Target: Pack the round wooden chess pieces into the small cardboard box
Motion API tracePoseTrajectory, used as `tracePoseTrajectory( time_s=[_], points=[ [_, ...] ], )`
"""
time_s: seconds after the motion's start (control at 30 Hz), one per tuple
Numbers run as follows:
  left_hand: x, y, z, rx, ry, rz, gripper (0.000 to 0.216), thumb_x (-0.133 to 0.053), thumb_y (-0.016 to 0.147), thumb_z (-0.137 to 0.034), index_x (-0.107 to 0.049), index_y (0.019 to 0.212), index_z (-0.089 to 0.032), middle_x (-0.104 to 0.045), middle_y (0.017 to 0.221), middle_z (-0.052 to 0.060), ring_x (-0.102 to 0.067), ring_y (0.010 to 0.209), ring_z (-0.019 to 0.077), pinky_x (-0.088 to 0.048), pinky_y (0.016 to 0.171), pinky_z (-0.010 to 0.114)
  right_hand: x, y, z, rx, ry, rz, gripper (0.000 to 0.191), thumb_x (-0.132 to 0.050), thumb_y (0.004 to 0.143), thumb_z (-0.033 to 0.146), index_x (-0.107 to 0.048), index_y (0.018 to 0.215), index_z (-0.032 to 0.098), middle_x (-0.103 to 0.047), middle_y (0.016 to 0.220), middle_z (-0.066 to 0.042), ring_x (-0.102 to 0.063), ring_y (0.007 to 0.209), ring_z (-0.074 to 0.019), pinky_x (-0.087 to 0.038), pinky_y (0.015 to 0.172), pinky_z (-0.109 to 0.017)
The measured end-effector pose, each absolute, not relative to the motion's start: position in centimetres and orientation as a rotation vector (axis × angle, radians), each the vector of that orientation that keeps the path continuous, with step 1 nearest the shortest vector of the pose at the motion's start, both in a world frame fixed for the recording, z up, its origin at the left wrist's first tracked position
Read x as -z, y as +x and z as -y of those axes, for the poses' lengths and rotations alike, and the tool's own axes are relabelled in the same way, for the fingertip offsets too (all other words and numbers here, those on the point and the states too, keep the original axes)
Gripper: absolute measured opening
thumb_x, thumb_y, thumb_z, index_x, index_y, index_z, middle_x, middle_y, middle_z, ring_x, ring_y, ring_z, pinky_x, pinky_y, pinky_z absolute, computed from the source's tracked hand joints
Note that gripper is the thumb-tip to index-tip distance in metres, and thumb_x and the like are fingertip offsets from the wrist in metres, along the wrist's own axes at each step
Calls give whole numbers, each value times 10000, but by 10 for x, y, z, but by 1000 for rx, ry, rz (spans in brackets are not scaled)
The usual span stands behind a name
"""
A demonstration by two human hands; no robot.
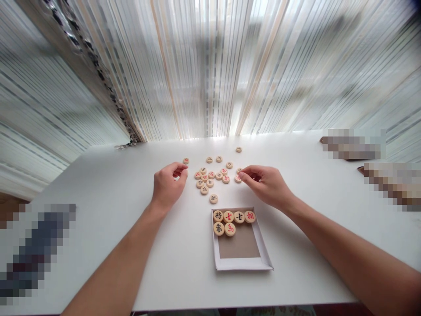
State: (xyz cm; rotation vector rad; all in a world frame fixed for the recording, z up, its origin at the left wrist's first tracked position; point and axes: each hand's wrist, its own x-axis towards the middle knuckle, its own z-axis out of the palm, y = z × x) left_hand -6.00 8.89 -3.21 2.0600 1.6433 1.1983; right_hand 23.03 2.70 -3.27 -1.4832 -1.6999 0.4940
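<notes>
Right hand (pixel 265 182): fingers were bent at a red-marked disc (pixel 237 179); whether they gripped it could not be told.
Left hand (pixel 168 184): thumb and forefinger were curled to a narrow gap, near a second red-marked disc (pixel 186 161).
Loose discs (pixel 211 175): lay between the hands and beyond, some touching.
Shallow box (pixel 243 264): held six discs (pixel 230 229), four in the far row, two in the next.
Worktop (pixel 177 263): was white.
Curtain (pixel 197 66): hung behind, striped.

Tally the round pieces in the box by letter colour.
Red-lettered pieces: 3
Black-lettered pieces: 3
Total in the box: 6
</notes>
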Motion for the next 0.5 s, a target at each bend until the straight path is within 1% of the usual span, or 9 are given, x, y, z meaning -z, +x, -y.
tracePoseTrajectory(
  time_s=[0.2,0.33,0.43,0.5],
  points=[
    [35,-59,-88,-1173,2114,-1617,152,-676,902,-240,-817,945,-203,-847,898,37,-751,755,192,-597,791,295,18,211,-41,-509,-1492,1825,229,-655,956,314,-843,922,188,-825,833,-56,-671,665,-183,-510,655,-309],
    [37,-59,-89,-1171,2129,-1617,164,-663,905,-228,-820,943,-205,-838,867,31,-729,717,188,-591,780,300,11,190,-66,-520,-1492,1928,175,-699,947,239,-855,999,181,-842,904,-71,-731,771,-206,-552,741,-323],
    [37,-59,-89,-1171,2141,-1621,169,-658,906,-223,-821,945,-206,-836,863,30,-717,700,187,-585,781,304,10,174,-91,-529,-1482,2001,198,-691,967,193,-857,1074,179,-852,1020,-79,-760,869,-217,-574,832,-336],
    [38,-59,-90,-1174,2146,-1628,169,-656,908,-221,-821,942,-206,-836,862,32,-712,692,186,-582,789,308,10,167,-105,-537,-1491,2039,230,-673,965,130,-860,1093,169,-854,1065,-90,-770,929,-225,-578,886,-341]
  ],
)
